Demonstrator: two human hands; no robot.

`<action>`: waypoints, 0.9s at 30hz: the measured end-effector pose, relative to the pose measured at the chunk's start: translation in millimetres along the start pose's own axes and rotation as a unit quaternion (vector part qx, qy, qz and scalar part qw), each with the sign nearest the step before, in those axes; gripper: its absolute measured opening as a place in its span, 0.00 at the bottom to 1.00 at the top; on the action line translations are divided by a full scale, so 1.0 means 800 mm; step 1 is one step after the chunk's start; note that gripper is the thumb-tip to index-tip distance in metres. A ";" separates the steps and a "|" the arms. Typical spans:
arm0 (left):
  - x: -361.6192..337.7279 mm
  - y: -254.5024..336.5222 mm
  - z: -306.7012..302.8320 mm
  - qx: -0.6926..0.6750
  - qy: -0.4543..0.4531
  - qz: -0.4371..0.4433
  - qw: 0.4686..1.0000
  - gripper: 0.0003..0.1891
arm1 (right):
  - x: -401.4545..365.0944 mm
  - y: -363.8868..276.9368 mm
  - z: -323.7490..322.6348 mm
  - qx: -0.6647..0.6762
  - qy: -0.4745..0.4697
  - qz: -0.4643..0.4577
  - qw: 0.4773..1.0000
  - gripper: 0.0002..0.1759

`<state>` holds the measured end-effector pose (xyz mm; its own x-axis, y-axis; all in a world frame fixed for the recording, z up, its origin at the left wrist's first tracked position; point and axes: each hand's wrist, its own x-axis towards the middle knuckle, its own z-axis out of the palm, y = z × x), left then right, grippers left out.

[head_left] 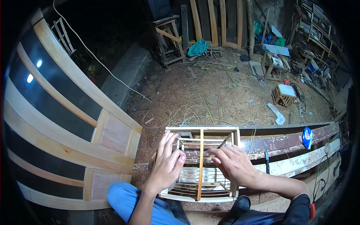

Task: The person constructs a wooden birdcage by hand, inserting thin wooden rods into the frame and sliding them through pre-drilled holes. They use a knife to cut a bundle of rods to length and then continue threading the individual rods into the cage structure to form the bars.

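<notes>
While the spread left hand (167, 162) steadies the small pale-wood barred cage (201, 150), the grip of the right hand (233, 164) cannot be told. Pressing too hard might crack its thin frame.

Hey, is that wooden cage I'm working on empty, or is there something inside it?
Empty, as far as shows: through the cage and its thin bars, only the bench underneath is visible.
</notes>
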<state>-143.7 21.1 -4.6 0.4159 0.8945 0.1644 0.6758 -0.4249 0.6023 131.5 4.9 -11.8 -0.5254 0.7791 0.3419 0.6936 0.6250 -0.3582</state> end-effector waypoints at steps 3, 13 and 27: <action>0.000 0.003 -0.001 -0.011 0.010 0.009 1.000 0.08 | 0.001 -0.001 -0.006 0.008 0.035 -0.035 0.999 0.14; -0.006 0.008 0.002 0.010 0.062 0.036 0.997 0.05 | -0.005 -0.007 -0.015 -0.089 0.038 -0.077 0.992 0.12; -0.005 0.003 0.004 0.008 0.062 0.045 0.997 0.04 | 0.000 0.001 0.003 -0.092 0.016 -0.104 0.990 0.12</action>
<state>-141.5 16.1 -6.7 0.3964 0.8629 0.3133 0.6493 -0.5048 0.5688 130.5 5.7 -14.2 -0.6527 0.6301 0.4207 0.6513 0.7503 -0.1132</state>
